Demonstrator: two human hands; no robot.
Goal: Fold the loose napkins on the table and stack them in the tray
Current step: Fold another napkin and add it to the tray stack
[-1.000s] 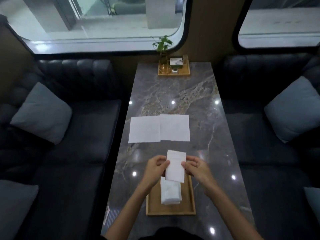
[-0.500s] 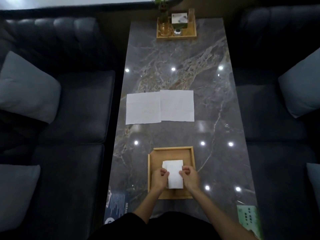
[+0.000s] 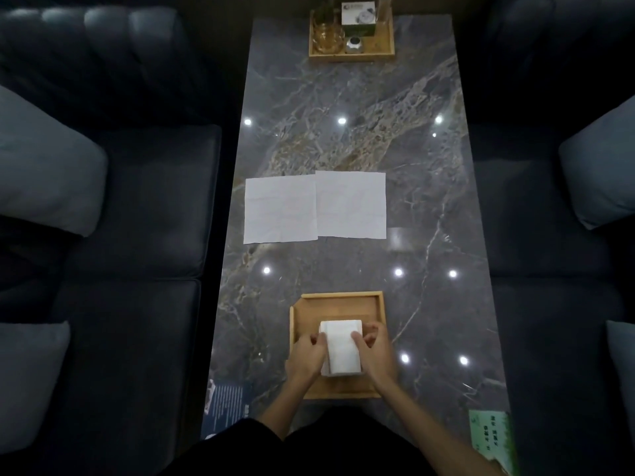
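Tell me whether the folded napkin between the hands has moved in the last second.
Yes. Judged against the tray, the folded napkin has come down from above its far rim onto the stack inside it.

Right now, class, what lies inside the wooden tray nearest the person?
A white napkin stack, held at its sides by the left hand and right hand. The tray floor under it is covered.

A tray (image 3: 338,305) sits by the table's (image 3: 429,201) near edge with a stack of folded napkins (image 3: 343,348) in its nearer half, the left hand (image 3: 305,357) against the stack's left side, the right hand (image 3: 376,352) against its right. Mid-table lie the left napkin (image 3: 280,209) and right napkin (image 3: 350,204), touching; a second tray (image 3: 350,56) stands at the far edge.
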